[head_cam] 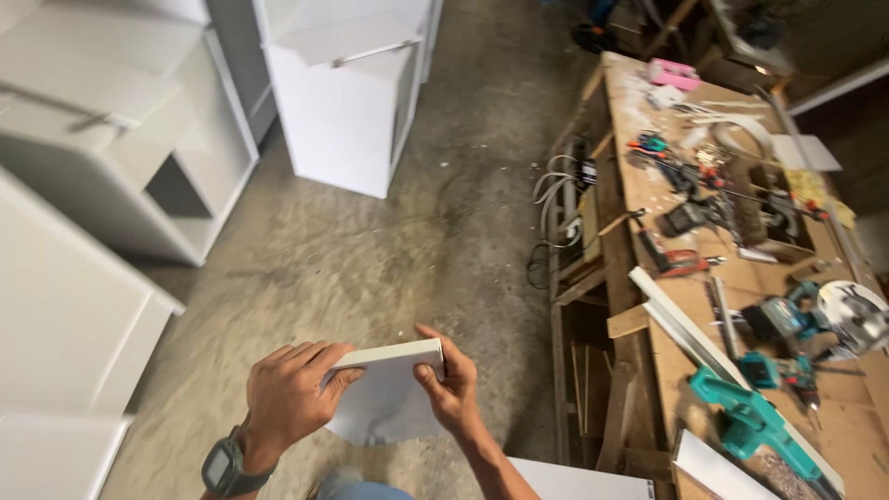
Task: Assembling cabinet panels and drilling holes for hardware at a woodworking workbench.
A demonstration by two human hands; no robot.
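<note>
Both the left hand (292, 393) and the right hand (451, 384) grip a small white panel (389, 398) above the floor (389, 241). It is carried, not yet set down or fitted; the cluttered worktop (648, 213) lies well apart.

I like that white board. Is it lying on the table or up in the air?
Up in the air. Both hands hold the small white board: left hand and right hand grip its ends, above the concrete floor, beside the workbench.

hands (296, 393): 2; white panel (389, 393): 1; workbench (648, 231): 1; teal drill (745, 417): 1
</note>
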